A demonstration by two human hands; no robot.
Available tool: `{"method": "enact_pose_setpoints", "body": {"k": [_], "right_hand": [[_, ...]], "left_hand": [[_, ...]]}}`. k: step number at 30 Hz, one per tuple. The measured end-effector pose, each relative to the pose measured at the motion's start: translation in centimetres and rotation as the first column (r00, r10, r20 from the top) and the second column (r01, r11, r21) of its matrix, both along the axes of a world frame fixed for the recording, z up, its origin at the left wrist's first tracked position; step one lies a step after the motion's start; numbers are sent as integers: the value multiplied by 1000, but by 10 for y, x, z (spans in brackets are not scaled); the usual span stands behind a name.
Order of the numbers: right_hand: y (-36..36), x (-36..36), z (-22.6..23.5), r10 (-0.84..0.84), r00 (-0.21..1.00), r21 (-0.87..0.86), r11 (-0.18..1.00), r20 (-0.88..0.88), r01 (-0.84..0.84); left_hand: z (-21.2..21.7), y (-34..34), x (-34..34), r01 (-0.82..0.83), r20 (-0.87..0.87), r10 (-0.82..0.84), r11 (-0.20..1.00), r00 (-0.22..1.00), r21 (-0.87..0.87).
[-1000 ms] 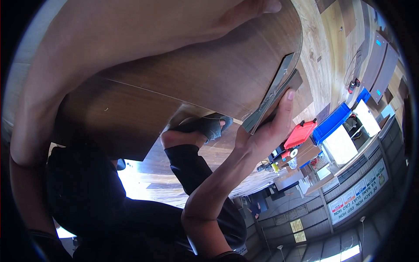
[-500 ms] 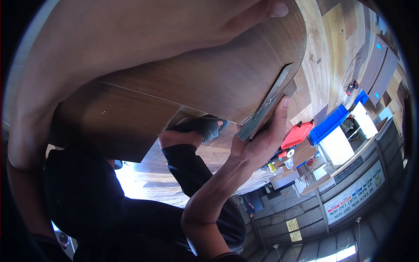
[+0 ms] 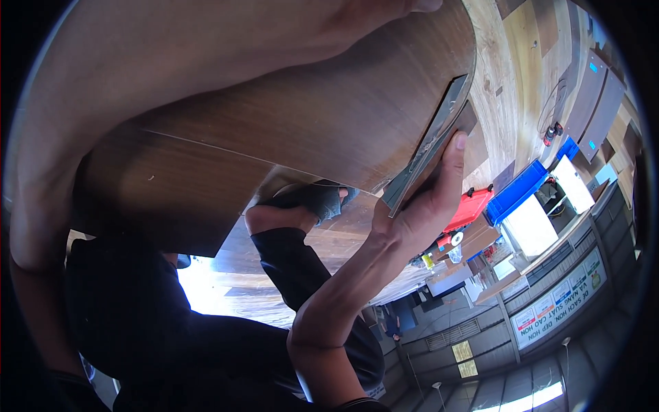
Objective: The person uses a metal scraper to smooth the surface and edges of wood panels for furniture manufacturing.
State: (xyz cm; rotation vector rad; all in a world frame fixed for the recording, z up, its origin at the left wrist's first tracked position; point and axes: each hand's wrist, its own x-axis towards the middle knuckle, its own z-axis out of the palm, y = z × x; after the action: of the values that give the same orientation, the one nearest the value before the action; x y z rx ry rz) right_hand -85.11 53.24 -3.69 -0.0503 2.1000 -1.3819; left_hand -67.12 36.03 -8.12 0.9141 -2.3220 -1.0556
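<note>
My right hand [image 3: 420, 202] is closed round a narrow brown strip of plank [image 3: 439, 154], its thumb lying along the strip. The strip has a grey-green edge and lies at the right side of a large brown wood-grain plank [image 3: 329, 123]. A thin dark gap shows between the two at the upper end. My left arm reaches across the top of the picture over the large plank. My left hand [image 3: 364, 20] rests at the plank's upper part; one fingertip shows, and the other fingers are hidden or outside the view.
A second brown plank [image 3: 165, 185] adjoins at the left. My bent leg and a foot in a grey-blue sock [image 3: 322, 200] are below. On the wood-patterned floor at right stand a red case [image 3: 470, 208], a blue bin [image 3: 518, 192], a red-and-black power tool [image 3: 551, 134] and boards [image 3: 596, 106].
My right hand and the strip have shifted slightly up and to the right. The left hand has moved a little up, toward the picture's edge. The large plank appears slightly shifted left.
</note>
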Motion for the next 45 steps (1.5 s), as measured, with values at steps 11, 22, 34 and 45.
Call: {"method": "enact_pose_setpoints", "body": {"k": [11,22,34,45], "right_hand": [[1,-20,-6,136,984,44,990,-112,-132],[-14,-32,-7,198,966,65,980,-169,-189],[-20,-51,-6,313,938,92,949,-147,-302],[-34,-59,-5,351,927,118,934,-135,-336]], "left_hand": [[2,-5,1,-19,3,19,999,1000,40],[3,-8,-2,-13,11,12,997,1000,81],[5,-10,-3,-13,16,11,992,1000,129],[12,-17,-4,0,17,-3,987,1000,163]]}}
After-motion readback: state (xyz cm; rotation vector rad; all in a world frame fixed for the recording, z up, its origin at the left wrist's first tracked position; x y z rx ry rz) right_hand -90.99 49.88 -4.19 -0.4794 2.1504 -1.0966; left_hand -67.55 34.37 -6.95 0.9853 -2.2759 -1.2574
